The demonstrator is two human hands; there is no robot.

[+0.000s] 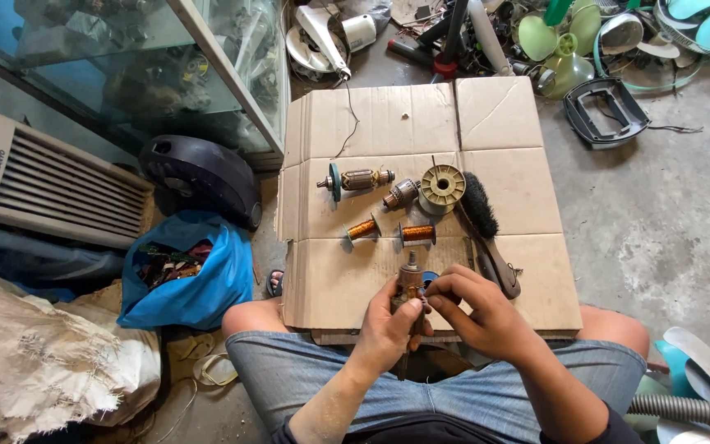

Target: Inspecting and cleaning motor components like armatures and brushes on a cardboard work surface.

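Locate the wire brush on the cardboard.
Head view: the wire brush lies on the right half of the cardboard sheet, just right of the pale empty spool, its handle running toward the right hand.

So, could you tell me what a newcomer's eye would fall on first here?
Probably the flattened cardboard sheet on the concrete floor, with a motor armature, two copper wire spools and a wire brush laid out on it. At its near edge, the left hand grips a small motor part while the right hand works at it. A blue bag lies left.
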